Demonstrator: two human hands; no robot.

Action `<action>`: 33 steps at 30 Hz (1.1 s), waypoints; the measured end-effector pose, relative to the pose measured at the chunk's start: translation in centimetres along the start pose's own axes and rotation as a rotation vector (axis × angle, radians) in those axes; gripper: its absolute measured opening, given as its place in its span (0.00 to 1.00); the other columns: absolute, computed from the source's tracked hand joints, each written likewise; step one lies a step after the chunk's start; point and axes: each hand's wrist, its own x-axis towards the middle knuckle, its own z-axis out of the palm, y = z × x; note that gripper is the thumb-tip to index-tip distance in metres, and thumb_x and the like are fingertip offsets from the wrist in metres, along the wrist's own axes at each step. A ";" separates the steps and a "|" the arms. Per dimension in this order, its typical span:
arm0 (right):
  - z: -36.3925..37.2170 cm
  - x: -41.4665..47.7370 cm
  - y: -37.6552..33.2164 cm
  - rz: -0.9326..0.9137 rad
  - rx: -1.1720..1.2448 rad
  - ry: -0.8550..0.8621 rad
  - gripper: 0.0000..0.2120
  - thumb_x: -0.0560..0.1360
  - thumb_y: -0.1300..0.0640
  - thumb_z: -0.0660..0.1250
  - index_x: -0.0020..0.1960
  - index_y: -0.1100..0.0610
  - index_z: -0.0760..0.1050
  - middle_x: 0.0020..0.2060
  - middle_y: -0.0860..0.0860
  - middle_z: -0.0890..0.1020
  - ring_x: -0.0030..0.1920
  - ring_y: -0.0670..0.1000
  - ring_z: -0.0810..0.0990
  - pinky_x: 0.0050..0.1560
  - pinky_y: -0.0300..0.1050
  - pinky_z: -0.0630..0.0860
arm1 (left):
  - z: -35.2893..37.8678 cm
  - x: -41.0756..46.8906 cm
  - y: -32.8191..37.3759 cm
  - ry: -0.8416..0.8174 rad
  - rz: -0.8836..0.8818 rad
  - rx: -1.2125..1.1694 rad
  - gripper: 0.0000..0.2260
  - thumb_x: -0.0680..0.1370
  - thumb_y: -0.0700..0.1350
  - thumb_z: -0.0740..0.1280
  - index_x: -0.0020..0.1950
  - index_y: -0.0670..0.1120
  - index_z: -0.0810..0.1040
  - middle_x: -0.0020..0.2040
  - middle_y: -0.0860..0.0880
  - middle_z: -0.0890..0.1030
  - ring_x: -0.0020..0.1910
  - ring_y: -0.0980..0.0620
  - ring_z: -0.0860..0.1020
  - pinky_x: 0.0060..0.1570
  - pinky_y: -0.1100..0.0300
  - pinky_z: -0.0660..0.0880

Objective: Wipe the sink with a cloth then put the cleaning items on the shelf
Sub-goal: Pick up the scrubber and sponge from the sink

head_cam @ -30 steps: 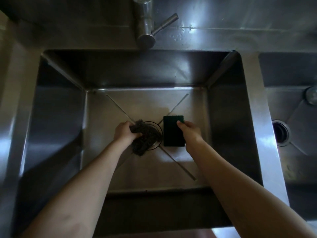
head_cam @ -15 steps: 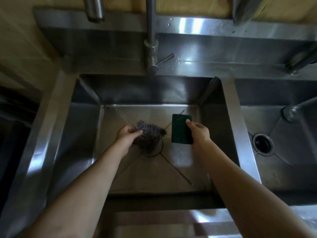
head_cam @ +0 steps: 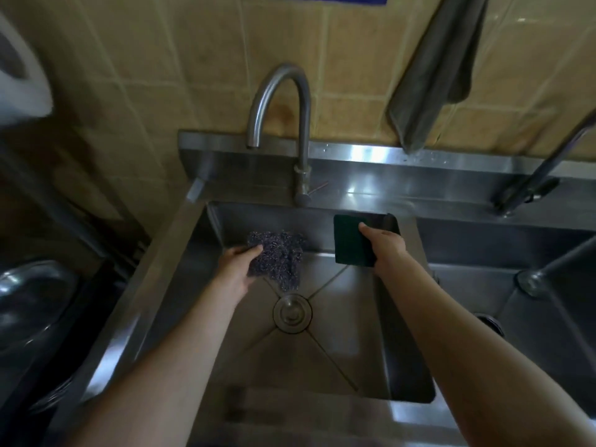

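My left hand point(head_cam: 237, 267) grips a dark steel-wool scourer point(head_cam: 277, 258) held above the steel sink point(head_cam: 342, 346), over the basin's back left. My right hand point(head_cam: 385, 248) holds a dark green scouring pad point(head_cam: 348, 240) upright near the basin's back right corner. Both items hang clear of the sink floor, and the round drain point(head_cam: 292, 313) lies uncovered below them. A grey cloth point(head_cam: 435, 66) hangs on the tiled wall at the upper right.
A curved steel tap point(head_cam: 283, 104) rises behind the basin. A second basin point(head_cam: 522, 304) with its own drain lies to the right, with another tap point(head_cam: 541, 169) above it. A steel bowl point(head_cam: 29, 301) sits at the far left, beside a white object point(head_cam: 19, 75).
Both hands have lifted the scourer and the pad up off the sink floor toward the back of the basin. The view has tilted up, bringing the wall, tap and hanging cloth into sight.
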 end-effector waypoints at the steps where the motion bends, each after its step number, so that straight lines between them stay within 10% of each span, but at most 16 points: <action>1: -0.3 -0.2 -0.6 -0.007 -0.009 -0.011 0.11 0.71 0.59 0.73 0.38 0.57 0.71 0.46 0.57 0.79 0.48 0.59 0.79 0.54 0.58 0.77 | 0.1 -0.8 0.3 0.011 0.004 -0.021 0.03 0.75 0.36 0.66 0.47 0.42 0.74 0.46 0.43 0.78 0.45 0.45 0.77 0.35 0.54 0.78; 13: -4.8 -1.2 -6.1 -0.013 -0.031 -0.278 0.20 0.66 0.56 0.77 0.51 0.62 0.73 0.46 0.59 0.81 0.42 0.60 0.82 0.37 0.56 0.80 | 2.3 -12.3 1.3 0.253 0.140 -0.360 0.15 0.77 0.38 0.65 0.63 0.40 0.70 0.62 0.41 0.75 0.58 0.44 0.75 0.50 0.54 0.73; 21: -4.1 -7.6 -9.7 -0.043 -0.102 -0.473 0.16 0.68 0.59 0.75 0.51 0.63 0.73 0.48 0.59 0.81 0.47 0.61 0.81 0.49 0.62 0.79 | 0.7 -21.3 3.3 0.336 0.287 -0.506 0.02 0.76 0.37 0.66 0.45 0.41 0.73 0.58 0.41 0.77 0.49 0.46 0.77 0.44 0.53 0.74; 33: 6.3 -18.1 -9.4 -0.130 -0.231 -0.737 0.23 0.68 0.58 0.75 0.58 0.63 0.71 0.51 0.59 0.81 0.48 0.61 0.82 0.41 0.59 0.80 | -8.1 -31.1 6.9 0.459 0.442 -0.689 0.03 0.75 0.36 0.66 0.47 0.41 0.72 0.51 0.44 0.77 0.44 0.49 0.78 0.41 0.55 0.76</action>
